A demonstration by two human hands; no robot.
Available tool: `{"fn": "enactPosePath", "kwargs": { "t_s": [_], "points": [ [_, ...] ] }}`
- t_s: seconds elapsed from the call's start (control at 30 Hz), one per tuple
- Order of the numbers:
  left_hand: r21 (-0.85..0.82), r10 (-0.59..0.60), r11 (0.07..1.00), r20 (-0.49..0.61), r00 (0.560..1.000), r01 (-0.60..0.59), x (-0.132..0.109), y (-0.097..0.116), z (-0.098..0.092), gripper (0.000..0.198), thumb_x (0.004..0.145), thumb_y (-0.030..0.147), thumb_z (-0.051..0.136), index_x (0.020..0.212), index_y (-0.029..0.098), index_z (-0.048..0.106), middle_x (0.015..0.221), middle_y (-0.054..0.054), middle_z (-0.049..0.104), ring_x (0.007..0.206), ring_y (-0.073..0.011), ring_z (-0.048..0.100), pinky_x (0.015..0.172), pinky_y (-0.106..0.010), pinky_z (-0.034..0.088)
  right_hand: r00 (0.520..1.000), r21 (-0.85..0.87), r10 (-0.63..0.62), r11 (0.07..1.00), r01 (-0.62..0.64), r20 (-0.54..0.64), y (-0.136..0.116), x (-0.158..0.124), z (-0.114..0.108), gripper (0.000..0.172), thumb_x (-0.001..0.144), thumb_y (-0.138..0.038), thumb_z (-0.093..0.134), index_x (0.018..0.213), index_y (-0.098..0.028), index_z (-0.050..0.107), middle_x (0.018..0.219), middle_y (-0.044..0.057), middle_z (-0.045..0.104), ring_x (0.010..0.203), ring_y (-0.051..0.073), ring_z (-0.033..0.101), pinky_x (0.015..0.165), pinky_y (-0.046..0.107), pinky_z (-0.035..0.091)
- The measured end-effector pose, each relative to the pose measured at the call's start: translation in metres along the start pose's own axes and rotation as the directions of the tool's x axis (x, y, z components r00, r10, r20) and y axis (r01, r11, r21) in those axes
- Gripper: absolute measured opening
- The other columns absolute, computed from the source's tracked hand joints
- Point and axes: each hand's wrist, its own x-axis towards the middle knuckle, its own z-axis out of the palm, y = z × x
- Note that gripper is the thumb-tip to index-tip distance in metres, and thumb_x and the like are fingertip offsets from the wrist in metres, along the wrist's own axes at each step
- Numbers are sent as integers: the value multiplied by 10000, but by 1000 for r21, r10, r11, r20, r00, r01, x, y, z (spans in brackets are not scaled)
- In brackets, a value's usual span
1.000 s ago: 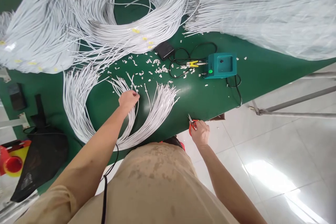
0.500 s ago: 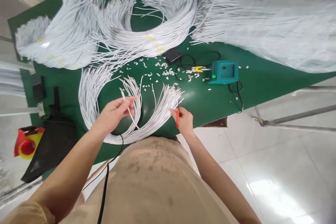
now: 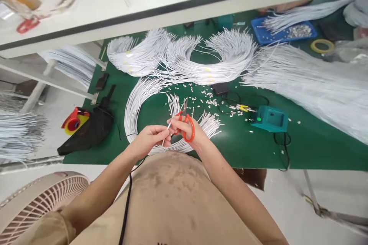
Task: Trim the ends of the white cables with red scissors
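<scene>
Close in front of the torso, both hands are meeting above the near part of the green table mat [image 3: 244, 149]. Left hand [image 3: 149, 139] is curling mostly closed, thumb and fingertips pinching a thin white wire [image 3: 166, 132] near its end, with the short tip poking up toward the right hand. Right hand [image 3: 193, 134] is gripping orange-handled metal scissors [image 3: 185, 122], fingers going through the orange loops and blades pointing up and away from the body. Cannot tell how far the blades are parted. Scissors are sitting just beside the wire tip; contact unclear.

Directly beyond both hands, a curved bundle of long white wires [image 3: 135, 101] is lying on the mat, ends fanning out past the right hand. Small white cut-off bits [image 3: 207, 97] are lying scattered farther out. Off to the right of the right hand, a teal plastic box [image 3: 270, 118] is sitting with yellow-handled pliers [image 3: 243, 108] just beside it. Left of the left hand, a black bag [image 3: 89, 132] and a red-and-yellow tape dispenser [image 3: 73, 120] are lying at the mat edge. Well below the left arm, a beige fan grille [image 3: 43, 199] is showing.
</scene>
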Motion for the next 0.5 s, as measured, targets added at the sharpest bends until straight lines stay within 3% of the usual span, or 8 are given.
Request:
{"fn": "enactPosePath", "kwargs": {
  "t_s": [0.07, 0.17, 0.33, 0.43, 0.5],
  "points": [
    [-67, 19, 997, -65, 998, -23, -5, 1, 1, 230, 712, 353, 637, 846, 166, 647, 742, -36, 588, 647, -117, 556, 618, -251, 466, 999, -37, -2, 999, 4, 40, -2, 1, 6, 248, 677, -389, 646, 749, -152, 626, 622, -11, 542, 584, 98, 470, 598, 254, 377],
    [-149, 75, 983, -183, 980, -103, -9, 3, 5, 276, 673, 318, 681, 903, 183, 614, 799, -36, 610, 685, -118, 569, 659, -259, 474, 997, -112, -69, 991, 66, -20, -4, 1, 15, 231, 639, -375, 677, 706, -161, 619, 666, -13, 557, 596, 92, 474, 605, 246, 379],
    [-63, 185, 976, -262, 947, -208, -6, 1, 8, 282, 662, 301, 689, 904, 181, 608, 832, -25, 633, 735, -120, 593, 739, -261, 463, 971, -290, -183, 948, 132, -153, 0, -7, 20, 221, 682, -396, 632, 708, -177, 627, 645, -14, 558, 605, 110, 495, 605, 255, 380],
    [11, 221, 974, -294, 930, -228, -4, -1, 9, 304, 667, 320, 677, 925, 178, 605, 806, -20, 630, 694, -115, 591, 714, -258, 464, 942, -504, -268, 853, 135, -202, 2, -15, 12, 240, 729, -412, 578, 737, -180, 638, 705, 3, 573, 635, 120, 497, 600, 254, 370],
    [63, 237, 971, -305, 922, -229, -5, 0, 11, 306, 677, 345, 657, 923, 169, 609, 793, -28, 638, 689, -124, 591, 693, -262, 466, 925, -693, -330, 712, 112, -189, 4, -20, 6, 226, 739, -405, 568, 749, -189, 633, 743, 11, 578, 655, 124, 500, 592, 247, 356]
  ]
}}
